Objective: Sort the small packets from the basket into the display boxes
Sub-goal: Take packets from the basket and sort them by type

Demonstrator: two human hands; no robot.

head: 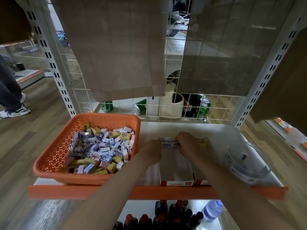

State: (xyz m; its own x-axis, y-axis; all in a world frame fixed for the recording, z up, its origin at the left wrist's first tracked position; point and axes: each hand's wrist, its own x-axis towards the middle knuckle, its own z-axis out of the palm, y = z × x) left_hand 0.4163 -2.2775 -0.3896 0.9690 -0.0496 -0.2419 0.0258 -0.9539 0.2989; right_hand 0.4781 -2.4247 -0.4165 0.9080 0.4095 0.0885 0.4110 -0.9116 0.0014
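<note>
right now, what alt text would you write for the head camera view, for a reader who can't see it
A person's left hand and right hand reach the far end of a long white display box on a shelf, at a row of small packets there. An orange basket heaped with loose packets sits to the box's left.

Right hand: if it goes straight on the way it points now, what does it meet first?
The right hand seems to touch the row of packets at the far end of the display box. Past them, probably bare shelf, then the wire grid; depth is unclear.
</note>
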